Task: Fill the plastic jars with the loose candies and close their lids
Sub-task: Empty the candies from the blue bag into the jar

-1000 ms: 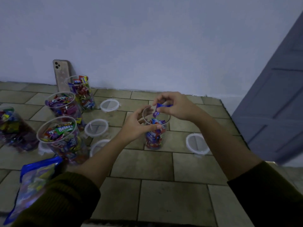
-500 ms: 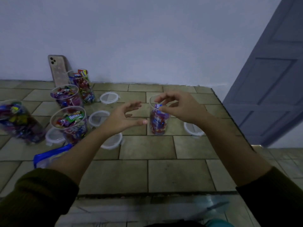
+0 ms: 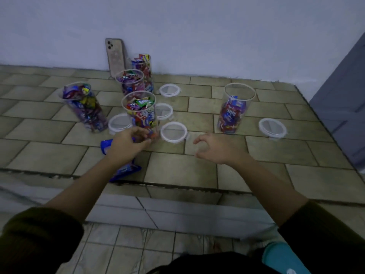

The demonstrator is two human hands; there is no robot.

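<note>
Part-filled jar [image 3: 235,109] stands upright, mouth up, far-right of the right hand [image 3: 215,149], which is empty with fingers loosely curled. Left hand [image 3: 128,143] is over the blue candy bag [image 3: 128,170] and nearer to it. Its fingers are curled; can't tell if it's holding anything.

Crowded across the left half of the step [image 3: 177,171]: four full jars [image 3: 140,111] grouped together, four lids [image 3: 173,131] wedged among and just beside them, a phone [image 3: 115,56] propped upright at the back edge, a bag [image 3: 122,169] lying at the front edge. Open tile between that cluster and the lone jar [image 3: 235,109] further right. One more lid [image 3: 272,127] near the right edge, apart from that jar. Bare along the front edge right of the bag.
</note>
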